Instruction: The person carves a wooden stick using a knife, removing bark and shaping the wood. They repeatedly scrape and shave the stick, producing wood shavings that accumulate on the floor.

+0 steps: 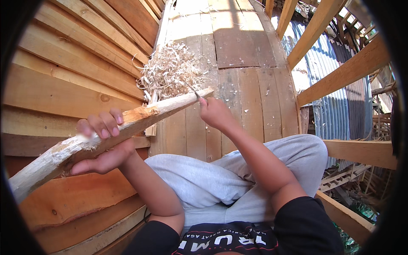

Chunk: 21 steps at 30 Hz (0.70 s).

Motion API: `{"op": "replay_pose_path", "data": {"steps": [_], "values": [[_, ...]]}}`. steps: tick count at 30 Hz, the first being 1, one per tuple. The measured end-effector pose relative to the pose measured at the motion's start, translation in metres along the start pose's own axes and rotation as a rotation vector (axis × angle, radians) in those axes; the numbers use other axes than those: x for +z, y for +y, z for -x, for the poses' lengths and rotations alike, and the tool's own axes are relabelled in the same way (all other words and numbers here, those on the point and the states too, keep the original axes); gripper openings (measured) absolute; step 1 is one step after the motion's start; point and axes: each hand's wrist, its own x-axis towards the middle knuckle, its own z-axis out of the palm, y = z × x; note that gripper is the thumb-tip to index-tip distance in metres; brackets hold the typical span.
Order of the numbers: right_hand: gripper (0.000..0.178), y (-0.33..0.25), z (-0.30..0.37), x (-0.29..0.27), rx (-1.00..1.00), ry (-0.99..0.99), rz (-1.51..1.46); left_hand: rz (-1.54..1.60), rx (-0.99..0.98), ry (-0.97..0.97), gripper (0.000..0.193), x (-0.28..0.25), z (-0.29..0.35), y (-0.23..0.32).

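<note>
A long, pale wooden pole (163,107) slants across in front of me, from the lower left up to the middle. Its bark is off, and an orange-brown patch shows partway along. My left hand (104,142) is wrapped round the pole from below, thumb on the near side and fingers over the top. Near the far end, my right hand (214,112) is closed on the handle of a knife. The thin dark blade (193,90) lies across the pole's tip, touching it. Most of the handle is hidden in my fist.
A heap of curled wood shavings (174,70) lies on the plank floor (250,106) beyond the pole. A wall of wooden boards (63,89) rises on the left. At the right stand open timber rails (344,74), with corrugated metal sheets (335,102) outside. My crossed legs (199,174) are close below.
</note>
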Motion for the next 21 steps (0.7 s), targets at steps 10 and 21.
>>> {"op": "replay_pose_path", "data": {"steps": [10,21], "values": [[0.051,-0.036,0.002,-0.025,0.030,-0.233,-0.067,-0.002,0.003,0.019,0.078,-0.003,0.000,0.001],[0.049,-0.016,-0.002,-0.014,0.031,-0.105,0.000,0.078,-0.033,-0.083,0.073,-0.005,-0.001,0.001]]}}
